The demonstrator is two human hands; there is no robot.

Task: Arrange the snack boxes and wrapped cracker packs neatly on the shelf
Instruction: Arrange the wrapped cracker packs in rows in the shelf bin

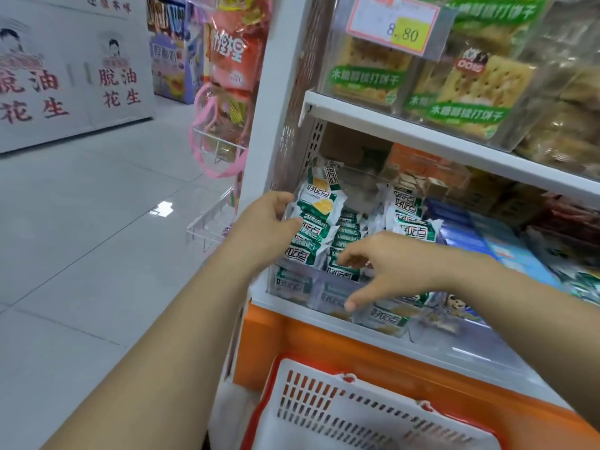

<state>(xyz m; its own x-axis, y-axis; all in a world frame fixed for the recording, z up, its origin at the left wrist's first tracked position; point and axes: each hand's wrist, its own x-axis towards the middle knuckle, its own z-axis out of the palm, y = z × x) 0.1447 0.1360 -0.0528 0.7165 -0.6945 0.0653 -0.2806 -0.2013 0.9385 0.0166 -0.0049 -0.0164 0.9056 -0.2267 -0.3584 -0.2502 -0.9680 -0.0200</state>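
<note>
Plainly this is mid-tidying. The green-and-white packs (319, 222) stand in rows in a clear bin (292, 285) at the left end of the shelf (285, 307). Some are upright, while those at the left lean and fan out of line.

The left hand (269, 219) is at the bin's left end, with its thumb across the front of the leaning column and its fingers curled at the column's left side, so it grips that column. I judge it serves as a stop, so the packs do not spill toward the left wall while the other hand works.

The right hand (393, 264) reaches over the bin's front wall near its middle. Its fingers are bent down with their tips on the middle row, and its thumb is spread wide and low outside the front wall. Whether those fingers hold a pack or only press on it cannot be told.

More packs lie flat and loose along the front edge under that hand, seen through the wall, so the job looks only part done. Blue boxes (470, 235) lie further right on the same shelf, apart from both hands. A white basket (357, 414) sits below the shelf's front edge, likely there for stock.
</note>
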